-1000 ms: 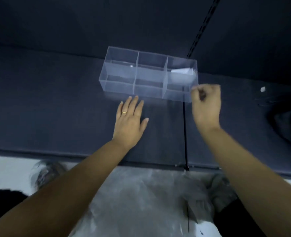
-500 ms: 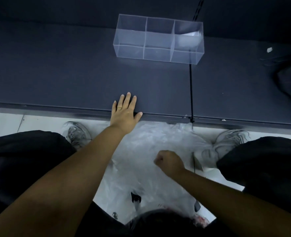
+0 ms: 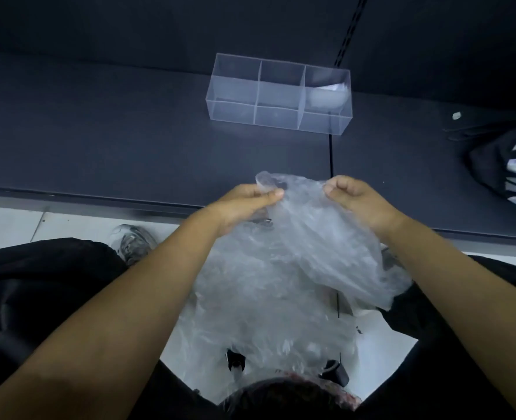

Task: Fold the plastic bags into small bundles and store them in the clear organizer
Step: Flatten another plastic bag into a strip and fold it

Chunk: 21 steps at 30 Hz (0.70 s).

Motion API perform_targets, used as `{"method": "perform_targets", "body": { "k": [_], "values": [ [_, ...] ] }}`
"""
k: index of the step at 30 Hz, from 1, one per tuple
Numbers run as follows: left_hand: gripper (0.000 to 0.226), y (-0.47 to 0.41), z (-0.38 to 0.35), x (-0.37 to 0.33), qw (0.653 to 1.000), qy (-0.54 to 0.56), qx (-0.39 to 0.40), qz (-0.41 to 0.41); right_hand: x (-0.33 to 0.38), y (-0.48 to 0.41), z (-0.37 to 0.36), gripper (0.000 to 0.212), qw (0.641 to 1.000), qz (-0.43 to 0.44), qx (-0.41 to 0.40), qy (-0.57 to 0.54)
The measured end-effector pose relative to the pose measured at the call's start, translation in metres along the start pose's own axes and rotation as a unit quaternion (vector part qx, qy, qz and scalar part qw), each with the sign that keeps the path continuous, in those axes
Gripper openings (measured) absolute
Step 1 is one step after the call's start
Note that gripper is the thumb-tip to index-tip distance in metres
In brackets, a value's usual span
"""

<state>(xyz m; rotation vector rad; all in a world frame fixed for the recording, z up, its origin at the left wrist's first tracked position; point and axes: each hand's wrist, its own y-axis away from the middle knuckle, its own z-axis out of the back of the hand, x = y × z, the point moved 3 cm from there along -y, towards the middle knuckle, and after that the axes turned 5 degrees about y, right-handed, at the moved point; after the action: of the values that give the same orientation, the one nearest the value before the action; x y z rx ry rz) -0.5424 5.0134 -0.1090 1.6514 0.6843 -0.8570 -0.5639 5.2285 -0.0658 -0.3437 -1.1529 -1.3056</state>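
Holding up one clear plastic bag [image 3: 326, 237] by its upper edge, just above the near rim of the dark table [image 3: 129, 131], and letting the crumpled body trail down and to the right. Pinching the left corner with the left hand [image 3: 244, 204], thumb pressing the film against curled fingers. Gripping the other corner in the right hand [image 3: 356, 201], fingers closed round a gather of plastic. Hanging it over a loose heap of more bags [image 3: 259, 313] lying low between the knees, perhaps touching the heap, perhaps not; impossible telling through the film.

Judging by this, starting on a fresh bag rather than finishing a bundle. For doing it well, probably:
- drawing the two corners apart, tautening and straightening the top edge
- shaking out trapped air
- laying the bag flat on the table before creasing, not folding in mid-air

Watching for slippery film sliding out of the pinch, and for dragging a second bag up from the heap.

Leaving the clear organizer [image 3: 278, 98] well apart, further back on the table, showing three compartments in a row. Already keeping a pale folded bundle [image 3: 326, 97] in the right compartment, and seemingly nothing in the middle and left ones; likely aiming the next bundle at one of those two. Leaving untouched, at the table's right edge, a dark striped bag [image 3: 511, 165], and beside the left knee a grey shoe [image 3: 135, 241].
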Motion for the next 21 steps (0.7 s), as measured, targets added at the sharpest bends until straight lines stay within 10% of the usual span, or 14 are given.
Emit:
{"method": "perform_targets", "body": {
  "k": [5, 12, 15, 21],
  "values": [
    [0.026, -0.008, 0.009, -0.015, 0.983, 0.060, -0.172, -0.014, -0.002, -0.004, 0.030, 0.049, 0.988, -0.090, -0.099, -0.071],
    [0.023, -0.008, 0.013, 0.006, 0.982, 0.025, -0.169, 0.074, -0.009, 0.021, 0.017, 0.099, 0.955, -0.084, 0.251, 0.134],
    [0.039, -0.010, 0.022, 0.016, 0.972, -0.014, -0.211, 0.098, -0.026, 0.014, 0.002, 0.049, 0.955, -0.112, 0.175, 0.210],
    [0.045, 0.014, 0.025, 0.039, 0.925, -0.243, 0.155, 0.247, -0.040, 0.015, 0.031, 0.053, 0.976, -0.217, -0.012, -0.015]
  ]
}}
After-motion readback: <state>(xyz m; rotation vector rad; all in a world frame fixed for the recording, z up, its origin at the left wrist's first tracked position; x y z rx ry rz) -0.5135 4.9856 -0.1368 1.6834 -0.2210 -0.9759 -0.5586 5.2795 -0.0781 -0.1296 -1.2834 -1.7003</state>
